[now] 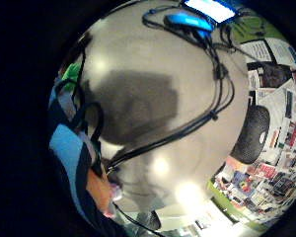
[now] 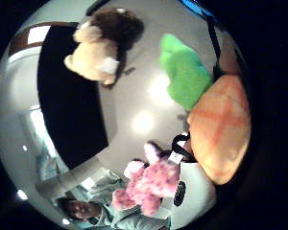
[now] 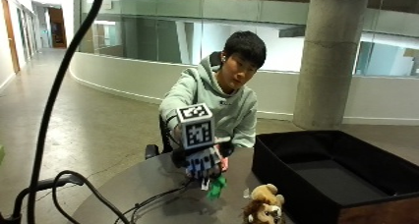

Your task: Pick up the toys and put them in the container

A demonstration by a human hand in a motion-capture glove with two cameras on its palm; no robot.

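Observation:
My gloved right hand (image 3: pixel 203 165) hangs over the round dark table (image 3: pixel 160 177) in front of the seated person. It holds a green plush toy (image 3: pixel 216 185), which dangles under the fingers; the thumb side palm view shows the green plush toy (image 2: pixel 185 76) right beside my thumb (image 2: pixel 221 127). A brown and tan lion plush (image 3: pixel 264 204) stands on the table nearer the camera, beside the black container (image 3: pixel 288 184). A pink plush toy (image 2: pixel 149 184) lies on the table close to the person, just behind my hand. The black container (image 2: pixel 69 105) is open, and no toy shows inside it.
Black cables (image 3: pixel 150 200) trail across the table from my hand toward its near edge. In the little finger side palm view a blue device (image 1: pixel 190 20) and a lit screen (image 1: pixel 212 9) lie at the table's rim. A concrete pillar (image 3: pixel 330 57) stands behind the container.

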